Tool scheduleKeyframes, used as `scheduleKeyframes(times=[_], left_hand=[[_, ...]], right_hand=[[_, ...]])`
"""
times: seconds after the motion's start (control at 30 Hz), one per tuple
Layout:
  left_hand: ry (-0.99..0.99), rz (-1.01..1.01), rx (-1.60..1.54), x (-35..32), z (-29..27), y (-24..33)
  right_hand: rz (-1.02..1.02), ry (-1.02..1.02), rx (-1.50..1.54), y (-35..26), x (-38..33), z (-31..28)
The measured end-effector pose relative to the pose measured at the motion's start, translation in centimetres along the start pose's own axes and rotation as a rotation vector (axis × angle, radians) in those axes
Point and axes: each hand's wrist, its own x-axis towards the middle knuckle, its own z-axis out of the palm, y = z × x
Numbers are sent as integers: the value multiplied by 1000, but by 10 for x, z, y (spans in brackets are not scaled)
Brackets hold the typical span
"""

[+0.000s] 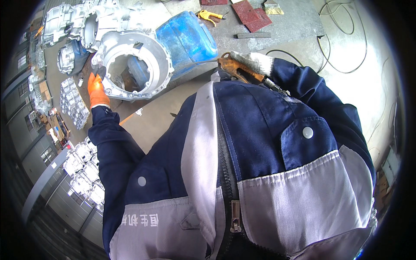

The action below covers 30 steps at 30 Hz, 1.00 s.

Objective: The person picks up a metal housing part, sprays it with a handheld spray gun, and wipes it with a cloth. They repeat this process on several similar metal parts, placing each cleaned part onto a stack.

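My left hand (pixel 99 90), in an orange glove with dark fingertips, is closed on the left rim of a large silvery cast metal housing (pixel 162 65). The housing is ring-shaped with a wide round opening, and it stands at the table's near edge. My right hand (pixel 253 63), in a white knit glove, is wrapped round an orange air tool (pixel 229 65) with a metal hose fitting at its rear. A thin metal rod runs from the tool leftward to the housing's right side; whether its tip touches the housing I cannot tell.
A scuffed blue plastic container (pixel 186 37) lies right behind the housing. A yellow blow gun (pixel 210 16), red abrasive sheets (pixel 251 16) and a dark bar (pixel 253 35) rest on the metal tabletop (pixel 294 30). More castings (pixel 71 24) stand at the far left. A hose (pixel 365 43) loops at the right.
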Motion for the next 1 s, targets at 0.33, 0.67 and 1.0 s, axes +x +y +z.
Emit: scheduleKeyframes(times=[0.33, 0.67, 1.0], left_hand=[[61, 8, -73, -2, -5, -9], [-7, 128, 25, 27, -26, -41], [-159, 34, -136, 9, -14, -13]], right_hand=[[-40, -457, 216, -28, 8, -2], [-287, -4, -883, -19, 12, -21], [138, 38, -241, 6, 10, -19]])
